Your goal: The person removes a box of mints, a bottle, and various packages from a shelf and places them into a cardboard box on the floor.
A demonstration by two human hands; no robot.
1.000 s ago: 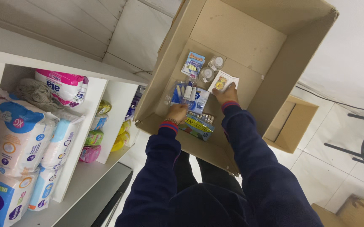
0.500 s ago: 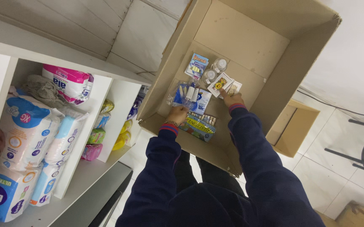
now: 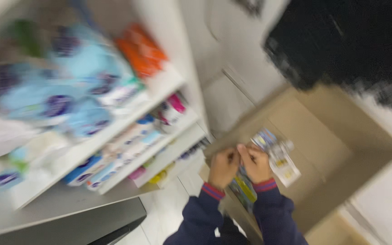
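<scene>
The picture is strongly blurred by motion. My left hand (image 3: 223, 167) and my right hand (image 3: 256, 163) are close together inside a large open cardboard box (image 3: 359, 149), their fingers curled around small packets (image 3: 268, 143) near its front wall. Which packet each hand grips is lost in the blur. A white card packet (image 3: 285, 167) lies just right of my right hand, and a green and yellow pack (image 3: 244, 188) shows between my wrists. Both arms wear dark blue sleeves with red-striped cuffs.
White shelves (image 3: 114, 131) on the left hold blue and white soft packs (image 3: 64, 95), an orange pack (image 3: 141, 50) and small bottles (image 3: 171, 111). A grey ledge (image 3: 64, 204) runs below them. A dark shape (image 3: 350, 41) fills the top right. Pale floor tiles (image 3: 169, 208) lie under the box.
The camera has swung sharply, so the shelves now fill the left and the box sits lower right. My hands have come together over the packets in the box.
</scene>
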